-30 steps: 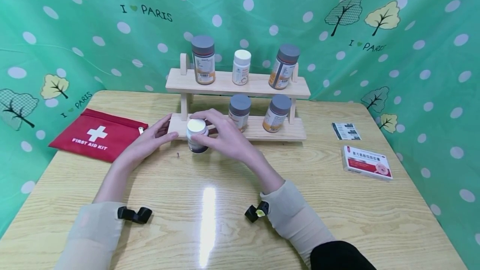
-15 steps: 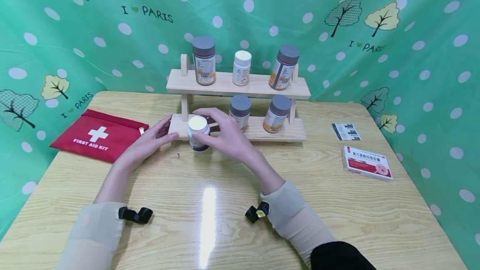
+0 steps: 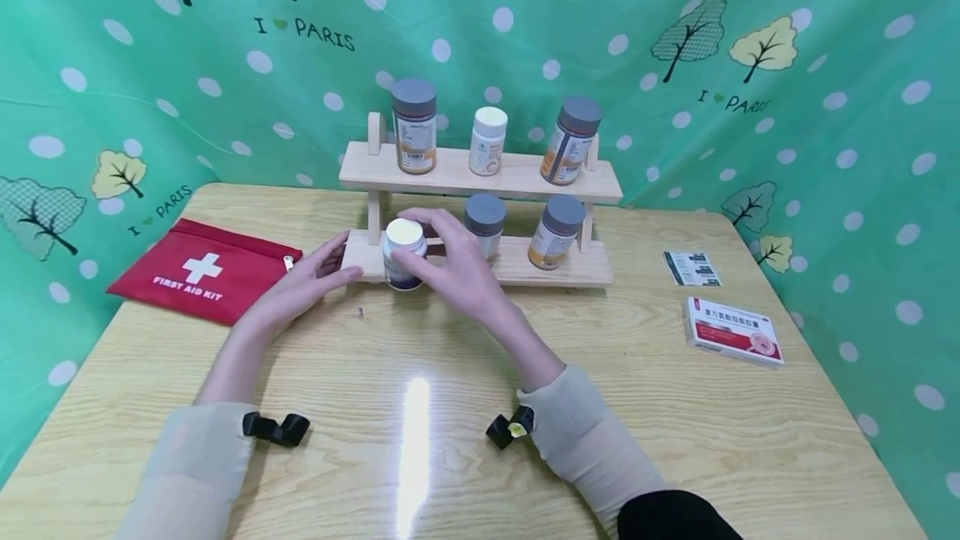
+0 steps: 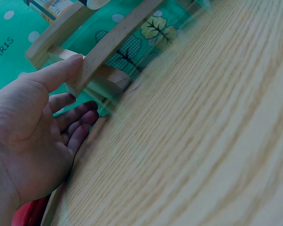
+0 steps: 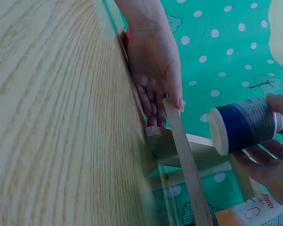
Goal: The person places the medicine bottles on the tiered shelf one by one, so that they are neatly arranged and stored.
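Observation:
My right hand (image 3: pixel 457 267) pinches a white-capped pill bottle (image 3: pixel 397 267) between thumb and fingers, over the left part of the lower shelf of a wooden rack (image 3: pixel 367 255). In the right wrist view the bottle (image 5: pixel 250 123) has a dark blue band and a pale base, which hangs a little above the board. At that shelf's left end, my left hand (image 3: pixel 303 280) holds the corner, its thumb along the front edge and its fingers beside the end. The left wrist view shows that hand (image 4: pixel 42 117) with its fingers loosely bent and partly hidden behind the rack.
Two grey-capped bottles (image 3: pixel 557 232) stand on the lower shelf. Two taller grey-capped bottles (image 3: pixel 415 127) and a small white bottle (image 3: pixel 487 142) stand above. A red first aid pouch (image 3: pixel 202 272) lies left; a medicine box (image 3: pixel 733 330) and a blister pack (image 3: pixel 692 269) lie right.
The right hand has carried the bottle up and slightly right, from the shelf's front edge to over the board. My left hand has stayed at the shelf's end. The head view has shifted a little.

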{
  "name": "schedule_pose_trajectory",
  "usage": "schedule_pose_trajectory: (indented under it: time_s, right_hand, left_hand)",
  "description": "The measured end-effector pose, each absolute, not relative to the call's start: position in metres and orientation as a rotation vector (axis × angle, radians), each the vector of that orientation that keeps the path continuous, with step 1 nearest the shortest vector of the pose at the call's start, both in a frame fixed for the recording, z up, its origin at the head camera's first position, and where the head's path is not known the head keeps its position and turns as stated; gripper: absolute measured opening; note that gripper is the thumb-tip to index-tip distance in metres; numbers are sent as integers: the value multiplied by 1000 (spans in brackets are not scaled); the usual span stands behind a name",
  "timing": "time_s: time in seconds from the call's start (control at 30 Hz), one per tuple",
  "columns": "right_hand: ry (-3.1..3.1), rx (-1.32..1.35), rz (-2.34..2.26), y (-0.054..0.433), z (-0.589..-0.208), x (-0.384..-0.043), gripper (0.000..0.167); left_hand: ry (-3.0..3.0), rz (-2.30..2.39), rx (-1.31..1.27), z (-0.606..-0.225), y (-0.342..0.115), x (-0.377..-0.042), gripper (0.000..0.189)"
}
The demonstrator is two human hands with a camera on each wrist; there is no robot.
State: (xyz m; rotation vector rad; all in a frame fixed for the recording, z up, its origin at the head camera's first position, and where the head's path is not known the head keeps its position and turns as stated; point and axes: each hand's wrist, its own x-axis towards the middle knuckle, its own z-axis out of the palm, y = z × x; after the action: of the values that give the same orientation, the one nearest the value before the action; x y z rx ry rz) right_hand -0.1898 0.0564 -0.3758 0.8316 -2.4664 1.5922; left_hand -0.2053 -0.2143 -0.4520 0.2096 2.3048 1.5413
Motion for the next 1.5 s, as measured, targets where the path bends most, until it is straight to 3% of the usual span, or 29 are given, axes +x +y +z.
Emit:
schedule_pose_trajectory:
  time_s: [1.5]
  right_hand:
    - [-2534,487,1506,32,-395,-208,52]
  left_hand:
    - [2320,1512,180,-450,-215,-204,90]
